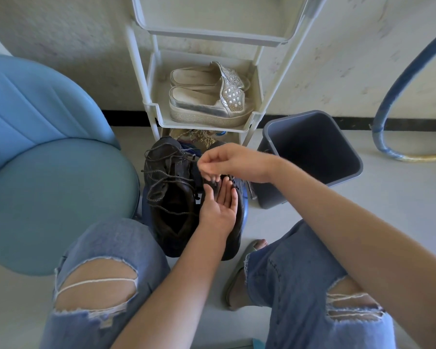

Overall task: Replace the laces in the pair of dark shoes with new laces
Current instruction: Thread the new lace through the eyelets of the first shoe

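- While the dark shoes (171,197) stand side by side on the floor between the knees, the left hand (218,210) lies palm-up over the right-side one, grip spread.
- Right hand (227,162) hangs just above, grip pinching a dark lace (190,157).

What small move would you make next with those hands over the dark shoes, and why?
Probably lift the right hand to draw the old lace out of the right-hand shoe. Its fingertips seem to pinch it there, while the left hand lies open, palm up, on that shoe. The other shoe has its lace loose, not out.
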Demonstrator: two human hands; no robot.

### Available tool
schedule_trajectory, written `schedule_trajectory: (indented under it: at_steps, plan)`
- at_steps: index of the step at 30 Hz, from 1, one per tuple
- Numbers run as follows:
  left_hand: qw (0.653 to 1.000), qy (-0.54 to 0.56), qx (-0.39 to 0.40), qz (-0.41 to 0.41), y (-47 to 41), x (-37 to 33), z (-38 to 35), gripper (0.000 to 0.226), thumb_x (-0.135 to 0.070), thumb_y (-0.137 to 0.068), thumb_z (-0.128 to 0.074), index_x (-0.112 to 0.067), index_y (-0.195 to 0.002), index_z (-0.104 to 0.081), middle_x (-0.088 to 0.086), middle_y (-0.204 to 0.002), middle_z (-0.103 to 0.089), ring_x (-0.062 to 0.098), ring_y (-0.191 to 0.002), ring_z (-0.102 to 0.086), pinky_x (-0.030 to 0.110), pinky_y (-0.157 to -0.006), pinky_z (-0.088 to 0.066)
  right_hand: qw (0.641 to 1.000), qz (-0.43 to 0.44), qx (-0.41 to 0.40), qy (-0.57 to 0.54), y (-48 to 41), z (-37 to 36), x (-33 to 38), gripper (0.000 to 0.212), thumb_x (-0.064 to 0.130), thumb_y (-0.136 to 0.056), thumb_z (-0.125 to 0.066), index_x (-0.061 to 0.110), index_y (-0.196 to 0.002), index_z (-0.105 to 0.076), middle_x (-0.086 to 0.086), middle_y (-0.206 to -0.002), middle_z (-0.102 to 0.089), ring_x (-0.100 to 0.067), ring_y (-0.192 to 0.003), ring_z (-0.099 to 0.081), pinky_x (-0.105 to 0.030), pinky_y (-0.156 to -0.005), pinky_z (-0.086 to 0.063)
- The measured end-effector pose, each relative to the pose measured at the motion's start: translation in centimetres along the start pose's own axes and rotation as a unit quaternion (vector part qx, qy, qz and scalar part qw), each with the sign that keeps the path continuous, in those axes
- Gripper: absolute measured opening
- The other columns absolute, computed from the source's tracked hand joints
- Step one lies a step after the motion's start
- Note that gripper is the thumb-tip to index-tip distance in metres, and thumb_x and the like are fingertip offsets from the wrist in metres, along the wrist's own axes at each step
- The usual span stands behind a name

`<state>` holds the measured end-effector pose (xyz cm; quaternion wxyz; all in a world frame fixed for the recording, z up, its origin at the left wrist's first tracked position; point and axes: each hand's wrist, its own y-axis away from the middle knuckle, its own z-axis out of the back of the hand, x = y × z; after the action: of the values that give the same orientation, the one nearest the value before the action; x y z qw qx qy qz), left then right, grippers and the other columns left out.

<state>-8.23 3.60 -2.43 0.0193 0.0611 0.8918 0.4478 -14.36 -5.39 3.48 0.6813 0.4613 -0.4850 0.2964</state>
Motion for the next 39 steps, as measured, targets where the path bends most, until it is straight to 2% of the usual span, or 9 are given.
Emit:
schedule_trajectory:
  at_steps: [6,12,14,16,18,20,29,34,39]
  plan:
    - [1.000,-0.012,0.001,0.007,0.6,-0.4,-0.3,0.047,-0.037,-0.098,-0.043,-0.004,-0.131,-0.049,0.008,-0.137,-0.054,0.018,-0.128,-0.049,0.030,-0.093,-0.042,0.944,0.111,0.057,-0.305,1.7,2.0,1.9,0.005,0.019,-0.088,-0.058,0.016,-0.085,-0.061,0.007,-0.076,-0.058,-0.002,-0.065,-0.052,-0.012,-0.055,-0.048]
    - [0.981,-0.193,-0.004,0.023,2.0,-1.4,-0.5,0.042,-0.026,-0.104,-0.030,0.001,-0.134,-0.043,0.014,-0.143,-0.045,0.021,-0.133,-0.043,0.033,-0.103,-0.039,0.968,0.015,-0.123,-0.220,0.4,2.0,0.7,0.014,0.013,-0.098,-0.049,0.008,-0.089,-0.058,-0.001,-0.079,-0.059,-0.011,-0.067,-0.058,-0.024,-0.070,-0.054]
    - [0.899,-0.437,-0.005,-0.034,3.1,-2.2,-0.8,0.030,-0.018,-0.103,-0.032,-0.003,-0.110,-0.057,0.010,-0.123,-0.061,0.016,-0.104,-0.062,0.021,-0.080,-0.050,0.970,-0.012,-0.147,-0.191,0.4,2.0,0.4,0.016,0.013,-0.099,-0.048,0.008,-0.087,-0.057,-0.002,-0.077,-0.059,-0.014,-0.069,-0.061,-0.025,-0.071,-0.054]
    - [0.723,-0.661,-0.070,-0.188,3.5,-3.7,-1.1,0.025,-0.025,-0.098,-0.047,-0.005,-0.100,-0.062,0.000,-0.094,-0.070,0.011,-0.070,-0.066,0.022,-0.059,-0.053,0.967,-0.017,-0.146,-0.210,0.4,1.9,0.3,0.016,0.013,-0.099,-0.048,0.008,-0.087,-0.057,-0.003,-0.078,-0.058,-0.014,-0.067,-0.063,-0.024,-0.065,-0.054]
    - [0.521,-0.779,-0.126,-0.325,3.3,-5.4,-1.4,0.024,-0.026,-0.091,-0.059,-0.010,-0.109,-0.055,0.001,-0.096,-0.065,0.019,-0.080,-0.065,0.033,-0.073,-0.052,0.957,-0.011,-0.158,-0.244,0.5,1.7,0.4,0.013,0.012,-0.098,-0.049,0.008,-0.089,-0.057,-0.004,-0.080,-0.060,-0.014,-0.064,-0.064,-0.024,-0.060,-0.054]
    - [0.443,-0.830,-0.089,-0.327,2.7,-6.5,-1.5,0.036,-0.014,-0.087,-0.062,-0.016,-0.121,-0.050,0.004,-0.111,-0.059,0.023,-0.096,-0.060,0.036,-0.082,-0.048,0.939,0.008,-0.185,-0.289,0.3,1.7,0.6,0.010,0.011,-0.098,-0.050,0.007,-0.092,-0.058,-0.003,-0.077,-0.064,-0.014,-0.061,-0.064,-0.023,-0.057,-0.055]
    - [0.447,-0.813,-0.006,-0.374,1.1,-6.1,-1.9,0.021,-0.022,-0.091,-0.058,-0.009,-0.096,-0.073,0.010,-0.095,-0.070,0.024,-0.095,-0.064,0.042,-0.086,-0.049,0.900,0.028,-0.227,-0.371,-0.2,2.1,0.0,0.014,0.013,-0.099,-0.048,0.004,-0.102,-0.059,-0.008,-0.080,-0.071,-0.019,-0.070,-0.071,-0.028,-0.063,-0.058]
    - [0.619,-0.695,0.001,-0.366,1.6,-6.1,-1.9,0.025,-0.015,-0.097,-0.046,-0.002,-0.086,-0.065,0.014,-0.092,-0.069,0.024,-0.084,-0.069,0.048,-0.082,-0.055,0.973,-0.101,-0.197,0.070,0.0,1.5,-2.0,0.049,-0.013,-0.088,-0.048,0.003,-0.134,-0.047,-0.011,-0.121,-0.064,-0.012,-0.094,-0.064,-0.022,-0.085,-0.054]
    - [0.614,-0.605,-0.017,-0.506,3.2,-6.2,-2.6,0.028,-0.025,-0.098,-0.043,-0.022,-0.072,-0.054,0.001,-0.071,-0.067,0.023,-0.068,-0.067,0.044,-0.070,-0.057,0.933,-0.154,-0.034,0.324,-1.1,-0.3,-2.8,0.053,0.012,-0.088,-0.063,0.018,-0.139,-0.047,-0.002,-0.137,-0.048,-0.019,-0.130,-0.032,-0.031,-0.106,-0.028]
